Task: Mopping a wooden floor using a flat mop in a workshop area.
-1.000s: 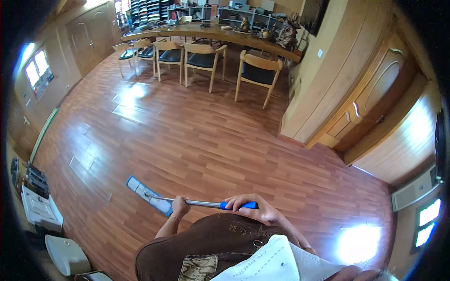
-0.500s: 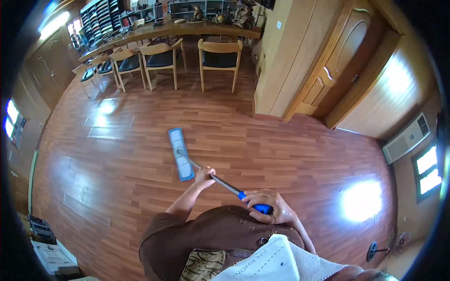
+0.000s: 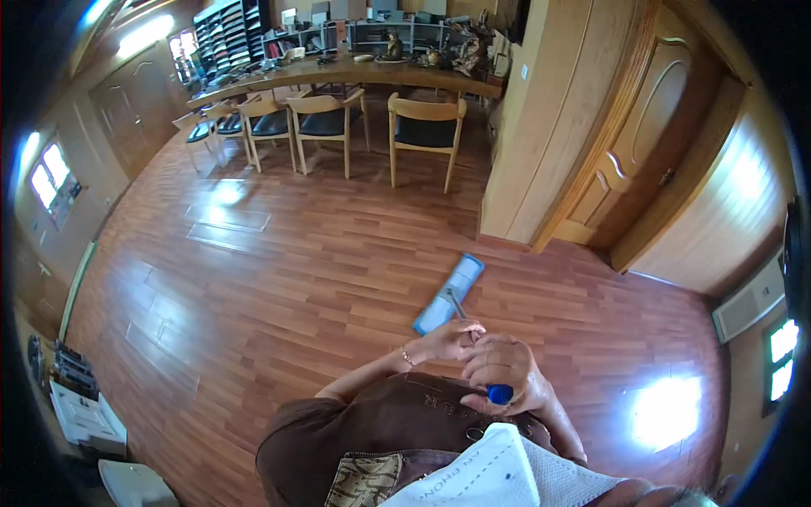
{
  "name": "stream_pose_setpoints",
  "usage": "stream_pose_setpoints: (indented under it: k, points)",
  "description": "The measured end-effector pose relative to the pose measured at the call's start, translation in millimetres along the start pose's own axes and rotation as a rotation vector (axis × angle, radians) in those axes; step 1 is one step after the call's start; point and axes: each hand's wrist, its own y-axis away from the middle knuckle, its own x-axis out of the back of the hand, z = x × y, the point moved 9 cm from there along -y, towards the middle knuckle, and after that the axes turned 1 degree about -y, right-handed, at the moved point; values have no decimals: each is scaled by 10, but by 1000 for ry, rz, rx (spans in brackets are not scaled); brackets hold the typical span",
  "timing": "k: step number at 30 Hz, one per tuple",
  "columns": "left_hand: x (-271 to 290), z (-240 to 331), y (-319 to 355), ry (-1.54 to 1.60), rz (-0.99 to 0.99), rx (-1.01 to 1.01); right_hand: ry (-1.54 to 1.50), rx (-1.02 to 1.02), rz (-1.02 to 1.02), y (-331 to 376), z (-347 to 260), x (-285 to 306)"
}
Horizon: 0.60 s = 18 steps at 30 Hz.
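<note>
A flat mop (image 3: 449, 295) with a blue-edged, pale rectangular head lies slantwise on the wood floor in front of me. Its metal pole rises from the head toward my body. My left hand (image 3: 451, 339) is wrapped round the pole partway down, with a bracelet on the wrist. Higher up, my right hand (image 3: 505, 372) grips the handle end, and the blue grip's tip (image 3: 499, 394) shows beneath its fingers. The two hands are close together, and the right one hides most of the handle.
Wooden chairs (image 3: 425, 120) with black seats line a long curved desk (image 3: 338, 74) at the back. A wall corner (image 3: 508, 169) juts out ahead right, beside a wooden door (image 3: 625, 139). White furniture (image 3: 89, 414) stands at the lower left, and an air unit (image 3: 750, 306) at the right.
The mop head has swung rightward across the floor and turned to slant the other way. My left hand has moved right, nearer the right hand. The view has shifted somewhat.
</note>
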Motion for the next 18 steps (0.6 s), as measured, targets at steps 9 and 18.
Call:
stream_pose_setpoints:
  k: [9, 18]
  points:
    - [859, 2243, 15, -4, 149, 36, -125, 52, 64, 178, 1121, -70]
    - [488, 2717, 197, -710, 355, -8, -254, -223, -261, 729, 2630, -1286]
